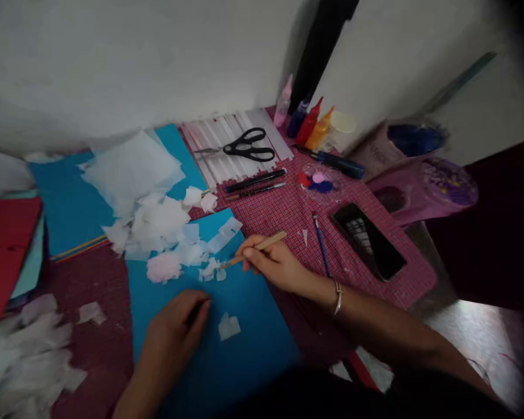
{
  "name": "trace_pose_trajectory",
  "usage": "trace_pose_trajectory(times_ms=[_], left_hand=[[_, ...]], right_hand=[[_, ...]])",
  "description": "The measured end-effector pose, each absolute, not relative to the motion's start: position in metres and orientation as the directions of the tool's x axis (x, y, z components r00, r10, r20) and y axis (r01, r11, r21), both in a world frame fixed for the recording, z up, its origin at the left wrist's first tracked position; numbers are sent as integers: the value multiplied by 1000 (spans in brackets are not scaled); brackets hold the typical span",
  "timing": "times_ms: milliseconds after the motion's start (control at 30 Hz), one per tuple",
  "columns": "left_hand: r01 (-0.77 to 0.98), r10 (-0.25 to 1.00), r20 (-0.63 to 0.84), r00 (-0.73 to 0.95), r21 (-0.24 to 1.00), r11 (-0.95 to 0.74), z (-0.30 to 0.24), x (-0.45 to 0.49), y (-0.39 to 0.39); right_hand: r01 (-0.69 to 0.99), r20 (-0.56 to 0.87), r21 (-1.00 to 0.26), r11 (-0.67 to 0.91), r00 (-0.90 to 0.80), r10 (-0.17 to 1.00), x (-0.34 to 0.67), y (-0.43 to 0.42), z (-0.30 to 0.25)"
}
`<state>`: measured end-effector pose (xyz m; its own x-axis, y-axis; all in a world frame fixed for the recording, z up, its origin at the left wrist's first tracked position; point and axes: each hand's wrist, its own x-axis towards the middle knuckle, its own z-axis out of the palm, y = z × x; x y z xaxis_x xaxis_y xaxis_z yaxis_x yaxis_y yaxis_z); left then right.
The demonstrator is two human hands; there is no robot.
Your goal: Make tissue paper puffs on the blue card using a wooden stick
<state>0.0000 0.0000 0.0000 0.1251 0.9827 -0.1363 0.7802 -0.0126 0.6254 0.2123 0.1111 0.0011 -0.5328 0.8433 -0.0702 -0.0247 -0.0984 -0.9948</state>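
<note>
My right hand (pixel 273 263) is closed around a slim wooden stick (pixel 271 240), pinched between thumb and fingers. The stick's lower end touches small scraps of whitish paper (pixel 209 269) on a blue sheet (pixel 248 314). Nearer to me, my left hand (pixel 177 329) rests over the same sheet, fingers loosely curled and a gap showing between thumb and forefinger; nothing shows in it. A pale pink clump of paper (pixel 163 266) lies beyond the left hand. One loose white scrap (pixel 229 327) sits to its right.
Behind lie torn white paper (pixel 157 221), scissors (pixel 248 145) and pens (pixel 255 181). To the right are a phone (pixel 369 240), a blue paintbrush (pixel 321 244), a paint palette (pixel 318 185) and paint bottles (pixel 310 125). More scraps (pixel 30 355) and red card (pixel 9 250) are at left.
</note>
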Motion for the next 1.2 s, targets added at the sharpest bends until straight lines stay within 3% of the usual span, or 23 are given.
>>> trace_pose_trajectory(times_ms=[167, 433, 533, 700, 800, 967, 1067, 1133, 1200], left_hand=[[749, 959, -178, 219, 661, -49, 4, -3, -6], [861, 946, -201, 255, 492, -128, 14, 19, -9], [840, 939, -229, 258, 533, -101, 14, 19, -6], [735, 928, -291, 233, 678, 28, 18, 10, -2], [633, 922, -356, 151, 751, 187, 23, 4, 1], [291, 850, -522, 73, 826, 482, 26, -7, 6], [283, 879, -476, 19, 846, 452, 26, -11, 6], [397, 925, -380, -14, 847, 354, 26, -11, 4], [519, 960, -269, 80, 833, 190, 25, -7, 0]], right_hand=[[-89, -23, -992, -86, -554, 832, 220, 101, 10], [27, 151, -976, 215, -626, 765, 217, 96, 14], [39, 183, -967, 250, -576, 797, 218, 98, 12], [51, 129, -982, 181, -515, 847, 218, 100, 9], [70, 94, -986, 149, -505, 858, 219, 100, 9], [-40, 83, -997, 73, -534, 841, 220, 95, 10], [-86, 96, -995, 56, -572, 814, 221, 91, 11], [-101, 99, -994, 49, -588, 803, 222, 89, 13], [-93, 78, -995, 27, -604, 793, 222, 89, 14]])
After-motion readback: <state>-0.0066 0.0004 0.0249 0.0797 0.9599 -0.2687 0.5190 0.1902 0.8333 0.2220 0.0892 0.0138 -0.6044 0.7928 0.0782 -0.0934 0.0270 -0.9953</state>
